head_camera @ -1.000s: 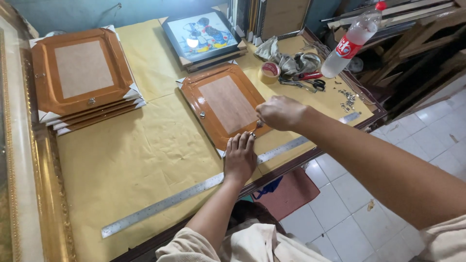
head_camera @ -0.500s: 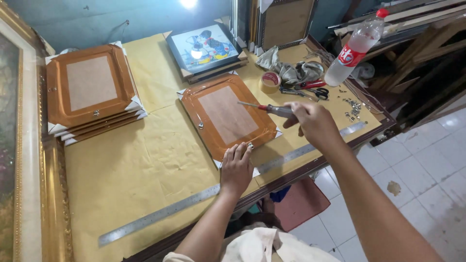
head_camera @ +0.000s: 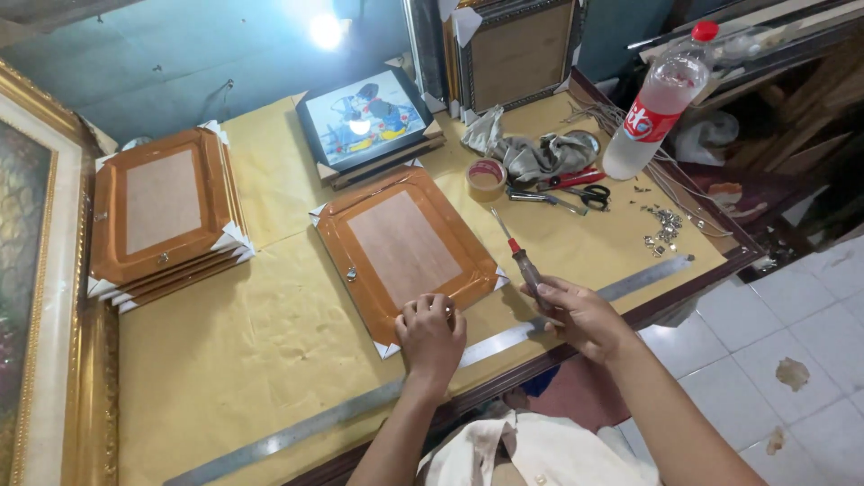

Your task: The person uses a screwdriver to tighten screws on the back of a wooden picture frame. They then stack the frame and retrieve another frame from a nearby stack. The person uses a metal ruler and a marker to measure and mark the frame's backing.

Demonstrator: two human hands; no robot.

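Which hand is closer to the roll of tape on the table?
The right hand is nearer. It holds a screwdriver whose tip points up toward the roll of tape. The left hand rests on the near edge of the wooden frame, farther from it.

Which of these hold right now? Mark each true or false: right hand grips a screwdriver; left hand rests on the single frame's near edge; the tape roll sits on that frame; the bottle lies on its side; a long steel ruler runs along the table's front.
1. The right hand grips a screwdriver. True.
2. The left hand rests on the near edge of the single wooden frame. True.
3. The tape roll sits on that frame. False: it lies on the table paper beyond it.
4. The plastic bottle lies on its side. False: it stands, leaning slightly.
5. A steel ruler runs along the table's front. True.
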